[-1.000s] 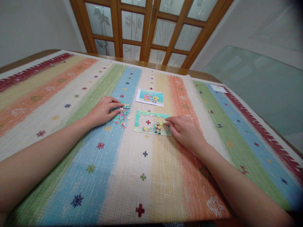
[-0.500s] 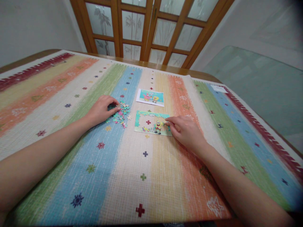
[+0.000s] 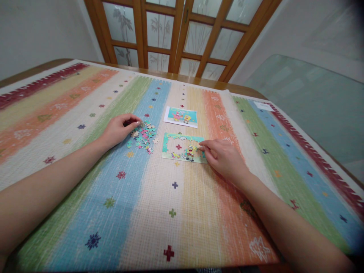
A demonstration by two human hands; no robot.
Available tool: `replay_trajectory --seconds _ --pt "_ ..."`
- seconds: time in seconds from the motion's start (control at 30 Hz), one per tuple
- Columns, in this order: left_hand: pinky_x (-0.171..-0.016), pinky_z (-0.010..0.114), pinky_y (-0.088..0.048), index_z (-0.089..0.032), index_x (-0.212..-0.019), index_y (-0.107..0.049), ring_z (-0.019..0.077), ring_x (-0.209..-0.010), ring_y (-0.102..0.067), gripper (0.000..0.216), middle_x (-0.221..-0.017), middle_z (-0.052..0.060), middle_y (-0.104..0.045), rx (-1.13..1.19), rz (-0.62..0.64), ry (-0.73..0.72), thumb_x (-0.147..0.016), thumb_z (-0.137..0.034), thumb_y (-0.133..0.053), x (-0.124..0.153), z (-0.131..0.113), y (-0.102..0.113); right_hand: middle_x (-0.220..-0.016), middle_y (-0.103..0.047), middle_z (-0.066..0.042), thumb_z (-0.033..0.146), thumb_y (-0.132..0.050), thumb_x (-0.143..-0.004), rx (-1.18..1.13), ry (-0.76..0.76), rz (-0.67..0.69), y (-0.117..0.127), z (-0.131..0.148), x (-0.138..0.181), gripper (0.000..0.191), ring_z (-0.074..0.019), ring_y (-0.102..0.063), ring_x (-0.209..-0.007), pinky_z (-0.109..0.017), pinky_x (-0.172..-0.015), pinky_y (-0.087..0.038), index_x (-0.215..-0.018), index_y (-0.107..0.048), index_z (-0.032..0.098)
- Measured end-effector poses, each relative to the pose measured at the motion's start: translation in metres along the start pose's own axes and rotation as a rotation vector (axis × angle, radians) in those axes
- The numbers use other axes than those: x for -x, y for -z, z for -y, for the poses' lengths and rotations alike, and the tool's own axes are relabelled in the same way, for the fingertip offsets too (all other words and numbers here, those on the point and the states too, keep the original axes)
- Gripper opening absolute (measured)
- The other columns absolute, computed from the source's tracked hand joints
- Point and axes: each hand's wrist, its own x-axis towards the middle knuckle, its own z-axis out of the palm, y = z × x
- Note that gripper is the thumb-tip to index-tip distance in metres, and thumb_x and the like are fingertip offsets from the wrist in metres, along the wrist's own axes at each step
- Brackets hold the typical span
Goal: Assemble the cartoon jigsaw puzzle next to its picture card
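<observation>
Left hand (image 3: 118, 129): fingers curled, fingertips pinched at the loose pieces (image 3: 143, 136), whether gripping one I cannot tell. Right hand (image 3: 224, 157): forefinger out, pressing the puzzle (image 3: 182, 148) at its 3 o'clock edge, likely steadying it. Picture card (image 3: 182, 116) at 12 o'clock for reference.

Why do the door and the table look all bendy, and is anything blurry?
Head view: the wide lens bends the wooden door and the table's edges; light is soft and even, with faint shadows under the left hand and right hand; the loose puzzle pieces are too small to see sharply; the corners darken.
</observation>
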Motion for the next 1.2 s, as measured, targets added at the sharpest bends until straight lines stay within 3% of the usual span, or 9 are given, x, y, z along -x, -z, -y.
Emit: replay_trajectory --seconds 0.13,0.3,0.47,0.53,0.67,0.73,0.9,1.07,1.2 --pt "-0.098 0.041 -0.052 -0.02 -0.101 -0.08 0.0281 -0.101 -0.071 0.046 -0.107 0.009 -0.079 -0.058 0.052 -0.095 -0.093 -0.06 -0.059 0.002 -0.006 0.002 -0.094 -0.08 -0.013 0.022 -0.053 -0.1 0.016 -0.001 0.001 0.0 0.0 0.0 0.026 -0.027 -0.072 -0.086 -0.038 -0.079 -0.05 -0.108 -0.077 0.016" --pt "-0.089 0.038 -0.053 -0.021 -0.105 -0.079 0.0282 -0.095 -0.071 0.047 -0.099 0.009 -0.08 -0.019 -0.062 0.074 -0.096 -0.057 -0.051 0.001 -0.005 -0.001 -0.095 -0.08 -0.013 0.021 -0.053 -0.101 0.005 0.0 0.002 0.001 0.001 0.0 0.026 -0.0268 -0.073 -0.086 -0.038 -0.08 -0.05 -0.109 -0.077 0.017" --pt "-0.084 0.037 -0.051 -0.022 -0.102 -0.076 0.0263 -0.091 -0.068 0.042 -0.099 0.009 -0.078 0.019 -0.083 0.085 -0.094 -0.057 -0.053 -0.003 0.0 0.004 -0.096 -0.08 -0.014 0.021 -0.054 -0.1 0.003 -0.015 0.014 0.001 0.001 0.0 0.026 -0.028 -0.074 -0.087 -0.04 -0.08 -0.051 -0.109 -0.078 0.016" --pt "-0.079 0.036 -0.05 -0.022 -0.098 -0.075 0.0251 -0.086 -0.066 0.041 -0.096 0.009 -0.075 -0.059 0.008 0.04 -0.091 -0.058 -0.059 -0.005 0.001 0.013 -0.096 -0.08 -0.014 0.021 -0.055 -0.1 -0.001 -0.017 0.015 0.001 0.001 0.0 0.025 -0.0278 -0.074 -0.087 -0.039 -0.08 -0.052 -0.109 -0.078 0.017" --pt "-0.072 0.033 -0.045 -0.022 -0.092 -0.072 0.0232 -0.079 -0.062 0.046 -0.088 0.007 -0.07 -0.228 0.385 -0.092 -0.079 -0.066 -0.074 -0.008 0.002 0.031 -0.096 -0.08 -0.014 0.02 -0.055 -0.099 -0.01 -0.011 0.014 0.002 0.001 0.0 0.025 -0.0278 -0.074 -0.087 -0.039 -0.079 -0.051 -0.108 -0.078 0.017" --pt "-0.069 0.032 -0.042 -0.022 -0.09 -0.069 0.0226 -0.076 -0.06 0.046 -0.086 0.006 -0.068 -0.312 0.437 -0.133 -0.078 -0.066 -0.076 -0.007 0.001 0.035 -0.095 -0.08 -0.014 0.02 -0.055 -0.099 -0.01 -0.01 0.011 0.002 0.0 0.0 0.025 -0.0276 -0.073 -0.086 -0.039 -0.079 -0.051 -0.108 -0.078 0.016" --pt "-0.069 0.032 -0.038 -0.022 -0.086 -0.059 0.0211 -0.072 -0.056 0.042 -0.081 0.005 -0.064 -0.405 0.431 -0.217 -0.093 -0.063 -0.061 -0.004 0.0 0.032 -0.096 -0.08 -0.014 0.02 -0.055 -0.1 -0.003 -0.006 0.011 0.001 0.0 0.0 0.025 -0.0279 -0.074 -0.087 -0.039 -0.08 -0.052 -0.109 -0.078 0.015" --pt "-0.07 0.032 -0.039 -0.022 -0.084 -0.058 0.0206 -0.071 -0.057 0.044 -0.076 0.004 -0.063 -0.377 0.373 -0.159 -0.097 -0.061 -0.044 -0.006 0.006 0.035 -0.097 -0.08 -0.015 0.02 -0.054 -0.1 0.002 -0.009 0.015 0.0 0.0 0.001 0.026 -0.0288 -0.074 -0.088 -0.04 -0.08 -0.052 -0.109 -0.078 0.015" --pt "-0.071 0.031 -0.039 -0.021 -0.083 -0.062 0.0208 -0.072 -0.057 0.048 -0.073 0.003 -0.062 -0.325 0.305 -0.075 -0.094 -0.064 -0.043 -0.007 0.011 0.037 -0.098 -0.08 -0.015 0.021 -0.053 -0.1 0.004 -0.011 0.014 0.0 0.0 0.001 0.026 -0.0288 -0.074 -0.089 -0.04 -0.08 -0.052 -0.109 -0.077 0.015"
